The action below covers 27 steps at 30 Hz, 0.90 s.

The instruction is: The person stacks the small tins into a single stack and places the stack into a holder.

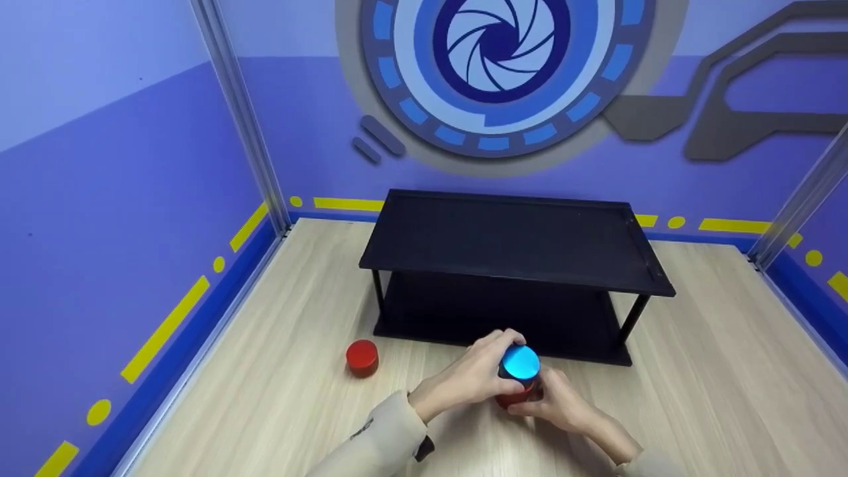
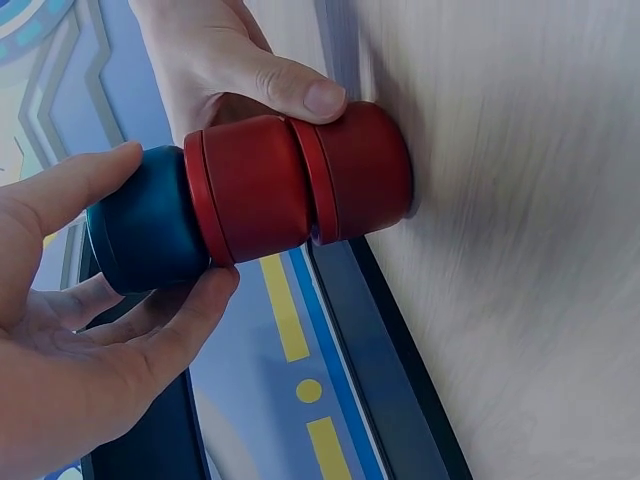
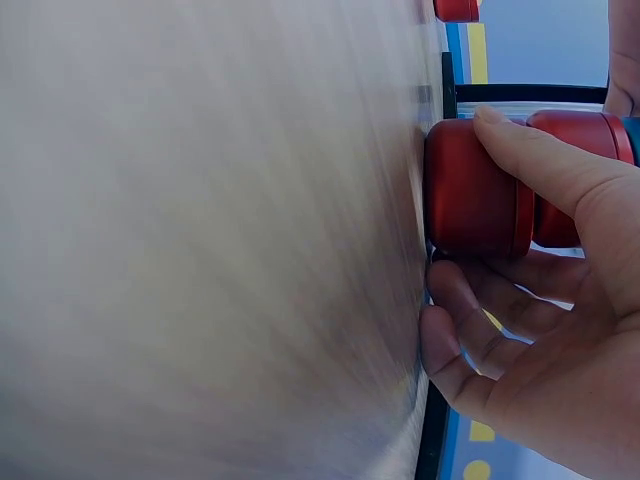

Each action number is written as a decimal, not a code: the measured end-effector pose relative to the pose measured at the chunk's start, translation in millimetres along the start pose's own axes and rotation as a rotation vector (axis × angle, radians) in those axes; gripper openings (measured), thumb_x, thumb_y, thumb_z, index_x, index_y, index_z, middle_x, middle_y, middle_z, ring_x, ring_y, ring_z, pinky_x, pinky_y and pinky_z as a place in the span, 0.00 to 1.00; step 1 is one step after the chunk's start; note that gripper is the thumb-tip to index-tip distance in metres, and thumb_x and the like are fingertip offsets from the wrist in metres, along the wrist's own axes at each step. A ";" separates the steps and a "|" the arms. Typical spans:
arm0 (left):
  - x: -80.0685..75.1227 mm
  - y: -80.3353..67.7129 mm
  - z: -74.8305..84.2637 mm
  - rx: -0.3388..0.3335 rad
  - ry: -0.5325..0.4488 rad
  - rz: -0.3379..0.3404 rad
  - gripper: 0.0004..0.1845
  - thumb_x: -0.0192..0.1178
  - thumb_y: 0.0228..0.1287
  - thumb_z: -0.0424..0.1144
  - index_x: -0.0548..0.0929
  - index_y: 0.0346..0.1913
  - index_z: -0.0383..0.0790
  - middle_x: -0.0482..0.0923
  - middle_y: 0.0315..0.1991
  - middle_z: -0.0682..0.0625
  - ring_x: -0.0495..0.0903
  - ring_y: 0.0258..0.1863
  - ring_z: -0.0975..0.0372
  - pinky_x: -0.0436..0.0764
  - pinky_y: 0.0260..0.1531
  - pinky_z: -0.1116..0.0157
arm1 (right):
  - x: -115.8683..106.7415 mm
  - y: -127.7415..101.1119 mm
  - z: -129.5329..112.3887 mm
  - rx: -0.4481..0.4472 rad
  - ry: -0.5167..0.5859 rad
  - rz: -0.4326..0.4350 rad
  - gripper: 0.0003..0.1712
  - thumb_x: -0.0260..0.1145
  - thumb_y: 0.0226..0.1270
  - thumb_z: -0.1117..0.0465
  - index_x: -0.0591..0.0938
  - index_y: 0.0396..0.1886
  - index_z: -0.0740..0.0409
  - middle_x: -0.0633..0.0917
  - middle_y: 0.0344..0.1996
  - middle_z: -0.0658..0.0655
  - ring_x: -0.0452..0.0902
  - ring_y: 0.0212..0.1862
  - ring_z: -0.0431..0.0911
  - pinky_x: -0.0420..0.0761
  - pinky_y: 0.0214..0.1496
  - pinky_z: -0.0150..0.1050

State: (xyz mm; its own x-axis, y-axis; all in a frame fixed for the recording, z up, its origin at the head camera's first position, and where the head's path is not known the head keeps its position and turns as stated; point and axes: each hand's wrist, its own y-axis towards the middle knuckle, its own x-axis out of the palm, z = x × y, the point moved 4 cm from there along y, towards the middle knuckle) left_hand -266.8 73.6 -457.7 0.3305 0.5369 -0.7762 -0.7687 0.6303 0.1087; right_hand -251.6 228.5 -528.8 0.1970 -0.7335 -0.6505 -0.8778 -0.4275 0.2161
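A stack of three round tins stands on the wooden table [image 1: 695,371] in front of the black shelf. The blue tin [image 1: 520,362] is on top, a red tin [image 2: 255,190] is in the middle and another red tin [image 2: 365,170] is at the bottom. My left hand [image 1: 474,374] curls its thumb and fingers round the blue tin [image 2: 145,235]. My right hand [image 1: 563,401] grips the bottom red tin [image 3: 475,200], thumb on one side, fingers [image 3: 455,300] on the other. Most of the stack is hidden by both hands in the head view.
A lone red tin [image 1: 362,356] stands on the table to the left of the stack. A black two-tier shelf [image 1: 510,245] sits behind, against the purple back wall. Purple walls close the left and right sides.
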 end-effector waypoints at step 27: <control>-12.1 -14.3 -17.0 -0.033 -0.044 0.022 0.36 0.71 0.55 0.40 0.65 0.65 0.54 0.74 0.55 0.53 0.76 0.55 0.60 0.78 0.50 0.67 | 0.4 0.1 -0.3 0.041 -0.023 0.026 0.34 0.78 0.48 0.52 0.77 0.53 0.61 0.85 0.48 0.56 0.80 0.50 0.41 0.80 0.52 0.35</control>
State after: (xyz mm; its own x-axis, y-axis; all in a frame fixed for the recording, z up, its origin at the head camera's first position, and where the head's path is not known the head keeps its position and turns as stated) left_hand -269.1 48.5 -460.4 0.3361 0.5750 -0.7459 -0.7935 0.5995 0.1046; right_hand -251.5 228.0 -528.8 0.1642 -0.7315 -0.6618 -0.8997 -0.3862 0.2036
